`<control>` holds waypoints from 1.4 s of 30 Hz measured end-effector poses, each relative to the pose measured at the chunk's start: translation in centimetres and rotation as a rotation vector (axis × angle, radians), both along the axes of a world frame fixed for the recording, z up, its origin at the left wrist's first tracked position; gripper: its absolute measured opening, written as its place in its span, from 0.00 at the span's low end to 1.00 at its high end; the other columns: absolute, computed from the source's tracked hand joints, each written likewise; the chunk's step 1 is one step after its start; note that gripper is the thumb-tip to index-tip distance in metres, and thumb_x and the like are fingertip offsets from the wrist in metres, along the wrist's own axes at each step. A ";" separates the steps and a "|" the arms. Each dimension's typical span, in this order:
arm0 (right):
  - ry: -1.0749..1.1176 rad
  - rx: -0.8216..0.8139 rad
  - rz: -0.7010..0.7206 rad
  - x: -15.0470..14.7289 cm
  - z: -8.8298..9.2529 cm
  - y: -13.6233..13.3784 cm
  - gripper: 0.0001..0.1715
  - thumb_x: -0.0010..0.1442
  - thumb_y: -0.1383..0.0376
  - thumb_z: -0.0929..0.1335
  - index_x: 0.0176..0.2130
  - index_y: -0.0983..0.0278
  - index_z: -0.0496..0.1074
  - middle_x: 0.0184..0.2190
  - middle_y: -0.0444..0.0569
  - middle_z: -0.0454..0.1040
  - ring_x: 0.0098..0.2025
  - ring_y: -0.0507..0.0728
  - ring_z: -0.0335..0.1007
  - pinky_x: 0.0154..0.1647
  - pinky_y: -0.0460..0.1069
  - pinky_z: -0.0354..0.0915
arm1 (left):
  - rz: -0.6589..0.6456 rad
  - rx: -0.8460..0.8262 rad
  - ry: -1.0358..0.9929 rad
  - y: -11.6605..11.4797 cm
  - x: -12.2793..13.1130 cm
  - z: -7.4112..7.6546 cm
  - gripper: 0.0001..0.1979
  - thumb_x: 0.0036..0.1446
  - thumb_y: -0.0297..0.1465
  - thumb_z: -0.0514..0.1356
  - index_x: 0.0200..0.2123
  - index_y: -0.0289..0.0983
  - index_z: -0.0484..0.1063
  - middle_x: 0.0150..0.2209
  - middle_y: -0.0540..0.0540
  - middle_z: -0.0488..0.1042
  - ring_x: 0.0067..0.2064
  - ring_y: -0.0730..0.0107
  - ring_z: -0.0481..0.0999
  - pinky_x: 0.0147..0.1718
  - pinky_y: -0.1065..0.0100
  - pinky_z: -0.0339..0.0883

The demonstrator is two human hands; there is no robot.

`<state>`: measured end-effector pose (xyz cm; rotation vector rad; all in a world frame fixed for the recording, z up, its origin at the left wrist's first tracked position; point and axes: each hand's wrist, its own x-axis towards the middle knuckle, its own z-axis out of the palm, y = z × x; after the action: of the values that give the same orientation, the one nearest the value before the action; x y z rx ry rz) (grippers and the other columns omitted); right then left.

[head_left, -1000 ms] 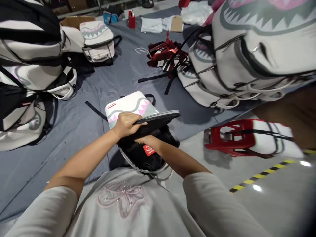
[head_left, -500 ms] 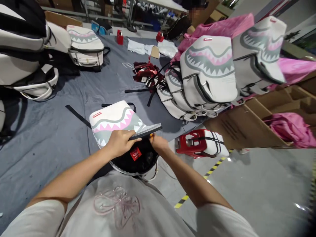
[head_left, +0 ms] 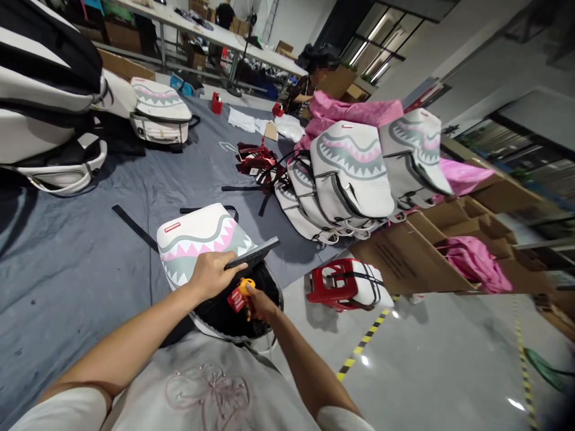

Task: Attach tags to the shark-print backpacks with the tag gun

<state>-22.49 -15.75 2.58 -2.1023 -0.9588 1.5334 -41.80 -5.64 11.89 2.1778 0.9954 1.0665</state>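
A white backpack (head_left: pixel 200 234) with a grey and pink shark-teeth print lies on the grey cloth in front of me, its top end unzipped towards my body. My left hand (head_left: pixel 214 275) is closed on the opened edge of its front panel (head_left: pixel 254 251) and keeps it raised. In the black opening a small red label (head_left: pixel 235 300) shows on the lining. My right hand (head_left: pixel 261 304) is inside that opening, closed on a small orange tool (head_left: pixel 247 286) beside the label; the tool's working end is hidden.
Similar backpacks (head_left: pixel 353 167) are stacked at the right, with others (head_left: pixel 159 111) at the left. Red tags (head_left: pixel 256 158) lie mid-table. Beyond the table's right edge are a red stool (head_left: pixel 332 284) and a cardboard box (head_left: pixel 395 254). Another person (head_left: pixel 303 90) is at the far end.
My right hand has moved from the opening's right edge inwards and left to the red label, and the orange tool now shows more. My left hand still holds the panel. The view has tilted up.
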 end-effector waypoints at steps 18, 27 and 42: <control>-0.054 -0.338 0.321 6.6 6.1 -0.9 0.20 0.62 0.50 0.67 0.33 0.63 0.65 0.14 0.38 0.60 0.13 0.48 0.55 0.16 0.44 0.54 | 0.035 0.096 -0.009 3.1 -0.9 0.0 0.18 0.60 0.43 0.59 0.25 0.36 0.74 0.17 0.52 0.68 0.20 0.75 0.65 0.23 0.72 0.56; -0.431 -0.547 0.631 6.8 12.7 -2.4 0.12 0.64 0.60 0.63 0.35 0.66 0.70 0.16 0.41 0.64 0.13 0.51 0.60 0.21 0.47 0.61 | 0.045 0.143 0.051 1.8 -1.4 -0.1 0.20 0.62 0.42 0.58 0.24 0.36 0.74 0.18 0.51 0.68 0.21 0.74 0.67 0.24 0.71 0.56; 0.048 0.153 0.022 9.3 5.5 -4.7 0.31 0.53 0.38 0.63 0.39 0.62 0.62 0.23 0.46 0.76 0.22 0.56 0.74 0.19 0.45 0.54 | 0.590 0.423 0.173 3.1 -11.9 1.0 0.16 0.63 0.42 0.57 0.34 0.38 0.78 0.26 0.49 0.80 0.26 0.69 0.76 0.26 0.72 0.63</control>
<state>-13.17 -20.40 8.13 -1.9469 -1.0504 1.4652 -53.71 -2.52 12.86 2.3965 1.6908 1.4748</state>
